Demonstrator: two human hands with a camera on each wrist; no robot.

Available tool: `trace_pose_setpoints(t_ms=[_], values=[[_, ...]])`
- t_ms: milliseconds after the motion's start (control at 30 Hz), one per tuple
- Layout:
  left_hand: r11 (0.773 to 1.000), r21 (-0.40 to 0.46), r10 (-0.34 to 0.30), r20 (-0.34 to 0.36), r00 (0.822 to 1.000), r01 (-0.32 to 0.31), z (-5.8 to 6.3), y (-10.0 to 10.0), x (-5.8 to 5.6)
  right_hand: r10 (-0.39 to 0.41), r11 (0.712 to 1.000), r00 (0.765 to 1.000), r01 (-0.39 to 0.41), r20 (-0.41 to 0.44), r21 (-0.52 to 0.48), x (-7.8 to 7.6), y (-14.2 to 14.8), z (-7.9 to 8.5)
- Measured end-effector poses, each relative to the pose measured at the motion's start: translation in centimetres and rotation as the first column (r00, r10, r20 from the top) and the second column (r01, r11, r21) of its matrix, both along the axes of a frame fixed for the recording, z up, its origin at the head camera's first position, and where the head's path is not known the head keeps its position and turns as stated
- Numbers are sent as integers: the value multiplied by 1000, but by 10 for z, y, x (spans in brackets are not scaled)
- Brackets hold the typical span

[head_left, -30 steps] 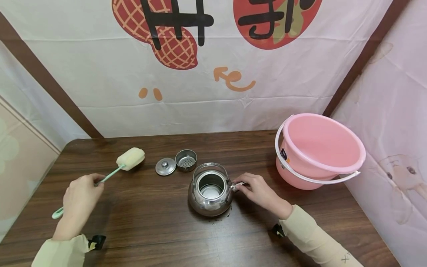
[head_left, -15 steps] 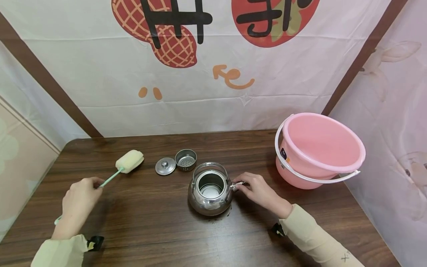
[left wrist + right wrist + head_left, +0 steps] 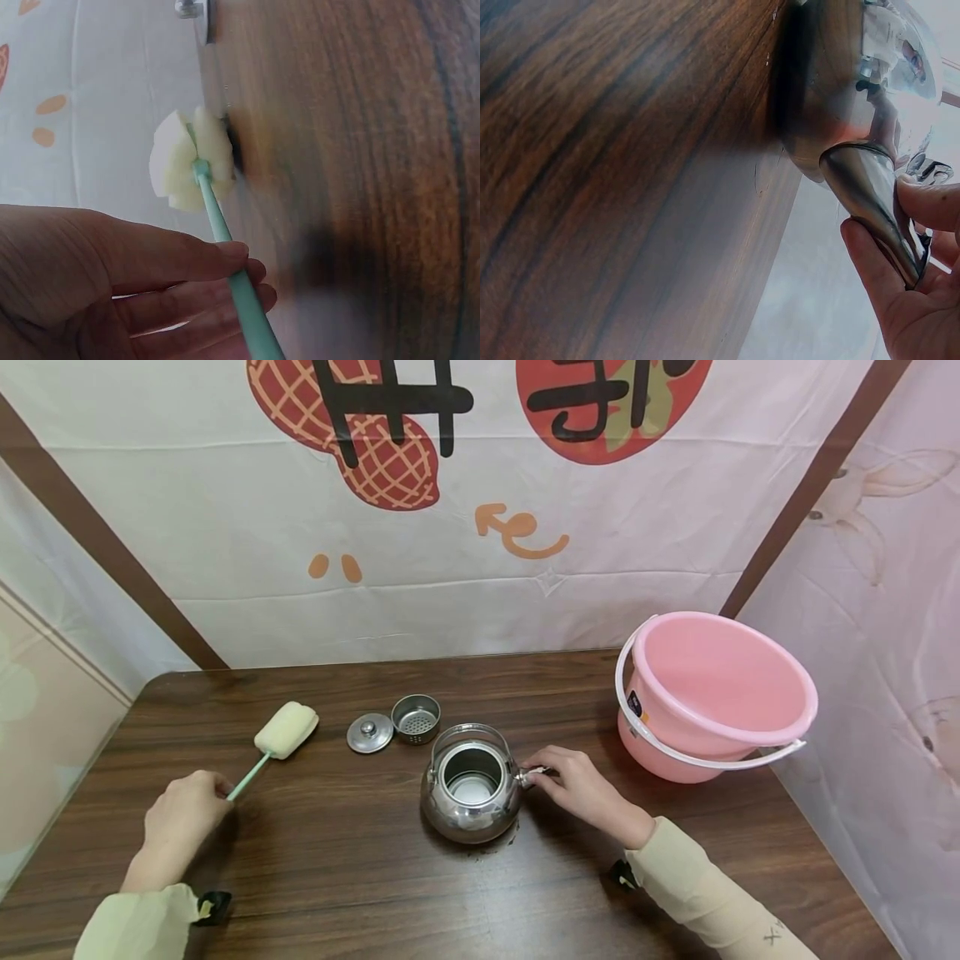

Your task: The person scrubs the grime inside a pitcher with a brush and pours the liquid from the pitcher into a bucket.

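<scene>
My left hand (image 3: 183, 818) pinches the pale green handle of a sponge brush (image 3: 287, 729) at the left of the table. In the left wrist view, the thumb lies along the handle (image 3: 251, 307) with the fingers behind it, and the cream sponge head (image 3: 191, 165) points away. A lidless shiny steel kettle (image 3: 468, 822) stands upright in the middle, its hoop handle raised. My right hand (image 3: 581, 789) grips the kettle's spout (image 3: 866, 187) between thumb and fingers. The far end of the brush handle is hidden behind the left hand in the head view.
Behind the kettle, to its left, lie a small steel lid (image 3: 370, 733) and a perforated strainer cup (image 3: 416, 719). A pink bucket (image 3: 678, 718) with a white handle stands at the right. A printed cloth (image 3: 420, 602) hangs along the table's back edge.
My left hand has come slightly nearer the front with the sponge brush, whose head has shifted a little left and nearer. The right hand and kettle have stayed put.
</scene>
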State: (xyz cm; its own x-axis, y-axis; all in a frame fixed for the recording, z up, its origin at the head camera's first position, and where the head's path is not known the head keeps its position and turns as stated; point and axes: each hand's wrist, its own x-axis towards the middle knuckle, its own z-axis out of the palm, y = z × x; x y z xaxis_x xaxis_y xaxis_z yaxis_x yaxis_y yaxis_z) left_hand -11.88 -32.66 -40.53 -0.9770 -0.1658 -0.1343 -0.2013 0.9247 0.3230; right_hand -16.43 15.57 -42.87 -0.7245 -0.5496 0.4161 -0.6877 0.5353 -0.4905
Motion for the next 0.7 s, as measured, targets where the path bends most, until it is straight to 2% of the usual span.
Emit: trace_pose_setpoints(t_ms=[233, 433, 600, 700], values=[[1000, -2, -13, 10, 1000, 13, -9, -4, -1, -1, 1000, 1000, 1, 0, -2, 0, -2, 1], [1000, -21, -5, -10, 1000, 5, -4, 2, 4, -8, 1000, 999, 8, 51, 6, 0, -1, 2], [998, -57, -37, -118, 992, 31, 5, 22, 12, -16, 1000, 997, 15, 81, 10, 0, -1, 4], [994, -73, -99, -187, 977, 87, 12, 38, 13, -16, 1000, 996, 15, 84, 10, -1, -1, 6]])
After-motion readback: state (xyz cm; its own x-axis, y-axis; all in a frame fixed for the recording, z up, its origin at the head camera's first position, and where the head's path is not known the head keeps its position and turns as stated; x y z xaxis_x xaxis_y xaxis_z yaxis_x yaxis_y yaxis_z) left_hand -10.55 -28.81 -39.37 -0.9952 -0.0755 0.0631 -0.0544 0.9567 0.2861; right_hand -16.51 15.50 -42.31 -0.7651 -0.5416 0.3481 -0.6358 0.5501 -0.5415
